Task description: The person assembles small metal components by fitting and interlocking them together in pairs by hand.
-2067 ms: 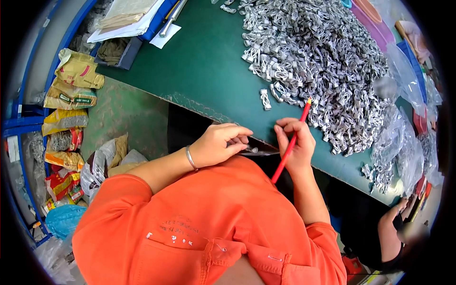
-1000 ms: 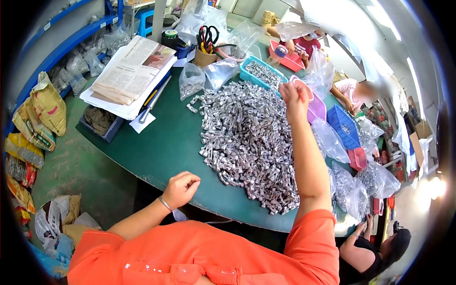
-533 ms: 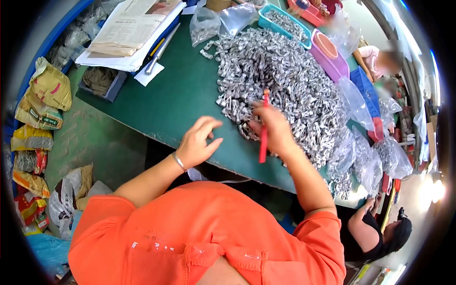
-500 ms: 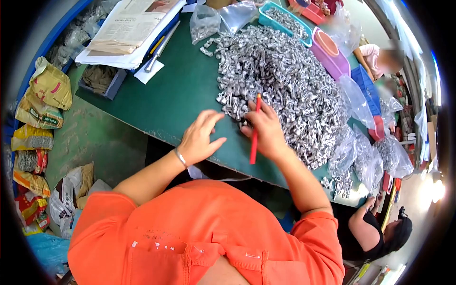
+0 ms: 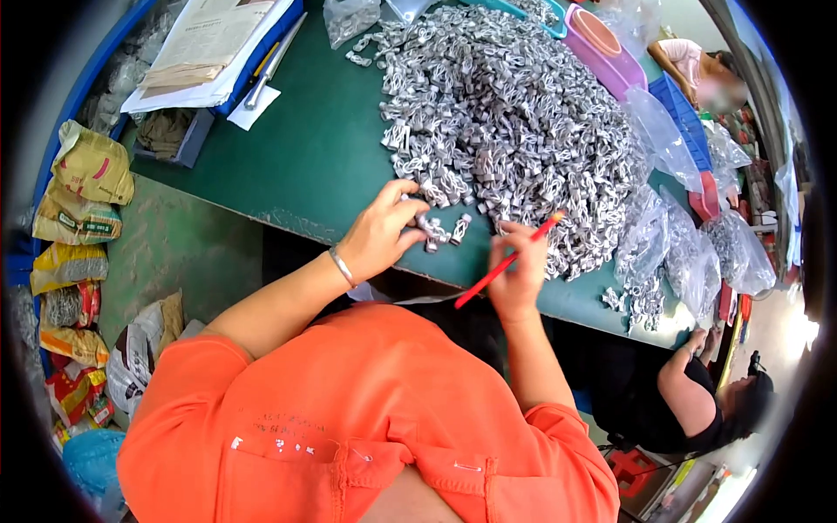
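A large heap of small grey looped pieces (image 5: 523,122) covers much of the green table (image 5: 296,166). My left hand (image 5: 384,228), with a bangle at its wrist, is at the near edge of the heap, its fingers curled against a few loose grey pieces (image 5: 432,234). Whether it grips one of them is unclear. To the right, my right hand (image 5: 520,270) is closed around a red pencil (image 5: 497,269), which slants up over the heap's lower edge. One single piece (image 5: 460,228) lies between the two hands.
Papers and a newspaper (image 5: 205,48) lie at the upper left, beside a grey box (image 5: 174,138). A purple tray (image 5: 602,57), a blue basket (image 5: 680,118) and plastic bags (image 5: 689,253) border the heap on the right. One person (image 5: 689,401) is at lower right, another (image 5: 689,65) at upper right.
My left hand has moved forward to the loose pieces by the heap. My right hand has shifted right and back, and the pencil now slants. Several pieces now lie apart near the edge.
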A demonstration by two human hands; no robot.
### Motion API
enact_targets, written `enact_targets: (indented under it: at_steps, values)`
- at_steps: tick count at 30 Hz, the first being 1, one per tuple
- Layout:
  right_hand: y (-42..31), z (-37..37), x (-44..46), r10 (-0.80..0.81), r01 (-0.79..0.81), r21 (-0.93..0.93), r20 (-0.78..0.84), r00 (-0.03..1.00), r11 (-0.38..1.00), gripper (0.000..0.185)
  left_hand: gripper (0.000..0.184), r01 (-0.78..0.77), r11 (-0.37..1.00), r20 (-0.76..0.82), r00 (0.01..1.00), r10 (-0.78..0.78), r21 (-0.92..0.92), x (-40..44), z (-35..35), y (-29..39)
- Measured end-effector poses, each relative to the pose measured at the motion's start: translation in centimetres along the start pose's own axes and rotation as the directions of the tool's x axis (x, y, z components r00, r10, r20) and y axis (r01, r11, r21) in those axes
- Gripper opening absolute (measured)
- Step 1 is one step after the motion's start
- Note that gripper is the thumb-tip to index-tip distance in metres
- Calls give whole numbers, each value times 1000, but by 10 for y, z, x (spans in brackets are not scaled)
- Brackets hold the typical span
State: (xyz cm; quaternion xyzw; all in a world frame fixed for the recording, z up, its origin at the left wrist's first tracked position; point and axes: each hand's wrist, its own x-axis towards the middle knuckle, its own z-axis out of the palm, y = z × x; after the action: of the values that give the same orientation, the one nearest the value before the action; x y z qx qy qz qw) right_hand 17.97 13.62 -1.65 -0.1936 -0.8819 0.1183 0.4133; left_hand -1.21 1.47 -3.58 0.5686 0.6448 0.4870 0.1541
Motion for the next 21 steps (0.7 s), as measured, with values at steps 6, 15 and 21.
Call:
enact_targets:
  at_steps: [6, 15, 21]
  values:
    - [23, 10, 7, 58, -49, -175, 45, 997, 983, 29, 21, 45, 996, -114, 992, -53, -72, 8, 10, 2]
    - [-17, -10, 5, 633, -542, 757, 226, 740, 364, 18, 35, 53, 953, -22, 998, -62, -299, -4, 4, 26]
    - [-44, -8, -4, 619, -596, 803, 465, 632, 6, 17, 28, 217, 870, 160, 974, -162, -443, -10, 1, 39]
